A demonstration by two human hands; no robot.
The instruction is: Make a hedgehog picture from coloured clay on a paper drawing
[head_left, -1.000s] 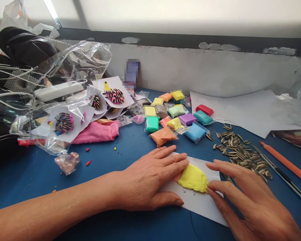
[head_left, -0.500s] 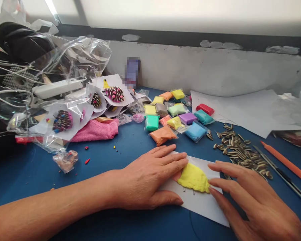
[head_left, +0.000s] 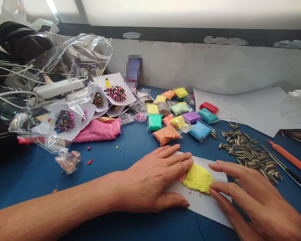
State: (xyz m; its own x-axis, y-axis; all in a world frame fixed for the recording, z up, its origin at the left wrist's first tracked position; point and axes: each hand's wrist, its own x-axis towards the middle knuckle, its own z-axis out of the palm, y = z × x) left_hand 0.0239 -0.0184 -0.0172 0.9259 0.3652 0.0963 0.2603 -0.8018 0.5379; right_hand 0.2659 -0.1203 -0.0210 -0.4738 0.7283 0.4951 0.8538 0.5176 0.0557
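A flattened piece of yellow modelling clay (head_left: 198,178) lies on a sheet of white paper (head_left: 210,207), with pink clay (head_left: 182,177) at its left end. Small drawn leg marks show below it. My left hand (head_left: 153,180) rests flat on the paper, fingers stretched out, its fingertips over the left side and partly hiding the pink clay. At the clay's right tip, the thumb and a finger of my right hand (head_left: 256,197) come together in a pinch on the yellow edge. The index finger is held raised above the paper.
Wrapped clay packets (head_left: 167,135) in several colours lie behind my hands. Sunflower seeds (head_left: 251,152), a pen (head_left: 288,172) and an orange marker (head_left: 292,157) are at right. Finished seed-covered clay hedgehogs (head_left: 116,93), a pink cloth (head_left: 99,130) and plastic bags are at left.
The whole scene has shifted slightly right in view. My right fingers press at the clay's right tip, which looks less drawn out. My left hand stays flat on the paper.
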